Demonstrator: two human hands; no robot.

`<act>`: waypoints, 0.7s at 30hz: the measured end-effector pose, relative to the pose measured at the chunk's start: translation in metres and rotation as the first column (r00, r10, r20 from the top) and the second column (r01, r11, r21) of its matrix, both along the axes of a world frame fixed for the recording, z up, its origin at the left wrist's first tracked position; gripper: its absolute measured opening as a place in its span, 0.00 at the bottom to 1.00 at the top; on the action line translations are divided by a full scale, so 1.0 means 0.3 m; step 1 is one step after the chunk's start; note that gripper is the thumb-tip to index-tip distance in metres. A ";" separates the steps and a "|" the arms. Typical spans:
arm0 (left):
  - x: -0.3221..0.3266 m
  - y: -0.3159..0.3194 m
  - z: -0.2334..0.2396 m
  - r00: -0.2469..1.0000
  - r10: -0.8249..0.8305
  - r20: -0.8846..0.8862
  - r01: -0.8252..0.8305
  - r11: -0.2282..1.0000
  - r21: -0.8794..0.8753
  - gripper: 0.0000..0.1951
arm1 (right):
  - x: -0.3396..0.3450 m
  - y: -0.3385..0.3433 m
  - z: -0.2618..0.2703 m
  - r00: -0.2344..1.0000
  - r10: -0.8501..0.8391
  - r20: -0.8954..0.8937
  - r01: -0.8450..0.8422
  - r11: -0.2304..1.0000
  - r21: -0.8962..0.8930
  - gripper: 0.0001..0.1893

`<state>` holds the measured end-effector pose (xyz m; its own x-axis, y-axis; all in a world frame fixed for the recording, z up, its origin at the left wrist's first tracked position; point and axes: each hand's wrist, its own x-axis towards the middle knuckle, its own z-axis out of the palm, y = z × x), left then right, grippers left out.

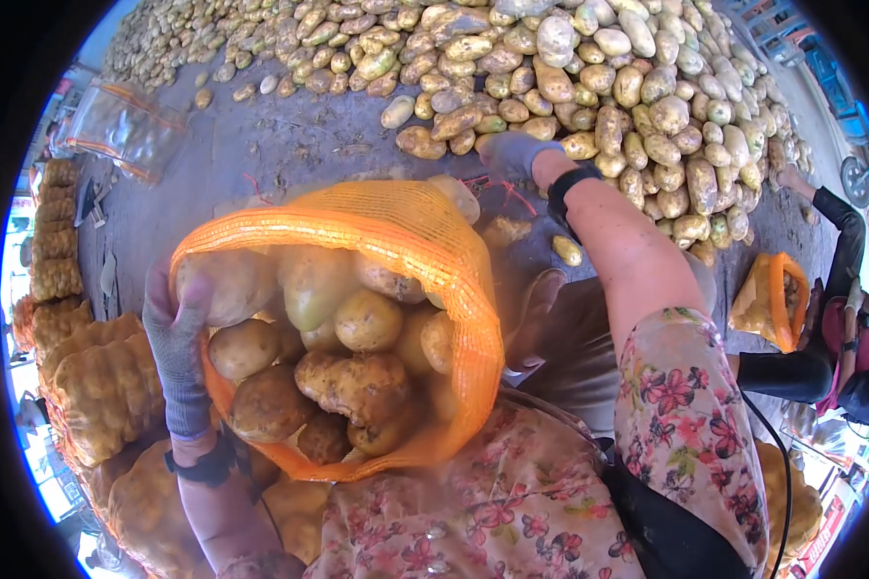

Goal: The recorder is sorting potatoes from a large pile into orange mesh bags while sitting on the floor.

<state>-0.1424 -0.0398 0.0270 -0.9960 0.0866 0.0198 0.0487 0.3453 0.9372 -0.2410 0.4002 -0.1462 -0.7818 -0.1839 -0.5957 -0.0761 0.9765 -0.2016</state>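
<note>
An orange mesh sack [478, 340] stands before me with its mouth spread wide. Several potatoes [369, 320] lie inside it, among them a knobbly brown potato [355, 383] near the middle. My left hand [177, 326], in a grey glove, grips the sack's left rim, the thumb over the edge beside a large potato [228, 286]. My right hand [514, 155], also gloved, reaches past the sack to the near edge of a big potato heap [550, 79]. Its fingers touch the potatoes there; whether they hold one is hidden.
Filled mesh sacks [108, 391] line the left side. A clear bag with orange edging [127, 127] lies on the dirty floor [290, 130]. At right, another person [844, 340] sits by a smaller open orange sack [771, 300]. A loose potato [567, 250] rests near my right forearm.
</note>
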 end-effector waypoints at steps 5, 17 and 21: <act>0.002 0.028 0.001 0.998 0.058 -0.010 -0.059 0.992 -0.112 0.20 | 0.290 -0.027 -0.621 0.989 0.034 -0.145 -0.045 0.996 -0.071 0.15; -0.085 0.079 -0.010 0.997 0.076 -0.011 -0.075 0.993 0.092 0.22 | 0.229 0.018 -0.474 0.699 -0.671 -0.247 0.489 0.701 -0.520 0.18; -0.046 0.036 -0.017 0.994 0.043 -0.097 -0.037 0.997 0.067 0.22 | 0.130 -0.014 0.070 0.631 -0.760 -0.156 0.102 0.281 -0.954 0.21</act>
